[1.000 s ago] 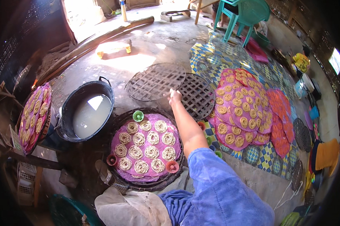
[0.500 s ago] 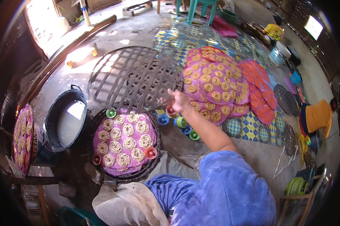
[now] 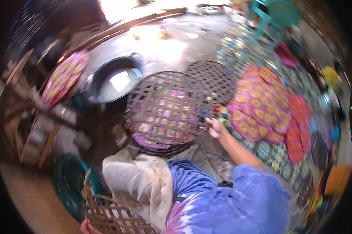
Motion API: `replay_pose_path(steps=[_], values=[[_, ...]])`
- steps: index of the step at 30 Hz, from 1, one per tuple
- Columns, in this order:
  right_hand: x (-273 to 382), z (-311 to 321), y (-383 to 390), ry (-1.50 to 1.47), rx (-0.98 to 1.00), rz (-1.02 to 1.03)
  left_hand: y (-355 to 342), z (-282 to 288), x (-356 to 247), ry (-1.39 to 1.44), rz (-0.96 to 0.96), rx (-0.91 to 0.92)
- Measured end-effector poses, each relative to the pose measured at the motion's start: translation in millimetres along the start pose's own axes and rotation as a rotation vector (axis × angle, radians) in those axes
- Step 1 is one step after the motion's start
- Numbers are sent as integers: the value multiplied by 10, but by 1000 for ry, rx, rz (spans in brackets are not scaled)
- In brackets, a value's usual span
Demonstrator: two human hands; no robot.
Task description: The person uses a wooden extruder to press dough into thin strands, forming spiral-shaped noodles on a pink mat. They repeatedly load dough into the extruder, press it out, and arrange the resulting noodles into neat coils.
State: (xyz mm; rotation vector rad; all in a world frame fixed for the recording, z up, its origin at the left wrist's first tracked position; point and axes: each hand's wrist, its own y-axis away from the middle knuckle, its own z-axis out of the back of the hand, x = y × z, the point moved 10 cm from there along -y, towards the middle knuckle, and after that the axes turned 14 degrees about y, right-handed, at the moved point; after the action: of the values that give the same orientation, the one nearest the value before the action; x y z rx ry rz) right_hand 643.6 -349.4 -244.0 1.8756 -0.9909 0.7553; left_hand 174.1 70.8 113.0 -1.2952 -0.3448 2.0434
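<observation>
While motion blur smeared the whole view, the right hand gripped the right rim of a round woven lattice tray, held over a purple tray of pale round cakes that showed only through the gaps; the left hand was cut off at the bottom edge beside another lattice tray, grip unclear; grey concrete floor, a dark basin and patterned mats lay around.

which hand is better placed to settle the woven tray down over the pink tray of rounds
Right, probably. The right hand already grips the woven tray at its rim above the pink tray. The left hand is low by another woven tray.
</observation>
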Motion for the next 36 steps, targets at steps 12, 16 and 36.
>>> replay_pose_path(steps=[12, 16, 36], values=[[-499, -91, -409, 48, 33, -153, 693, 610, 725, 18, 220, -109], [-537, -61, -511, 214, 24, -155, 710, 606, 685, -9, 204, -110], [415, -1719, 80, 1815, -35, 729, 938, 1031, 559, -131, 118, -261]])
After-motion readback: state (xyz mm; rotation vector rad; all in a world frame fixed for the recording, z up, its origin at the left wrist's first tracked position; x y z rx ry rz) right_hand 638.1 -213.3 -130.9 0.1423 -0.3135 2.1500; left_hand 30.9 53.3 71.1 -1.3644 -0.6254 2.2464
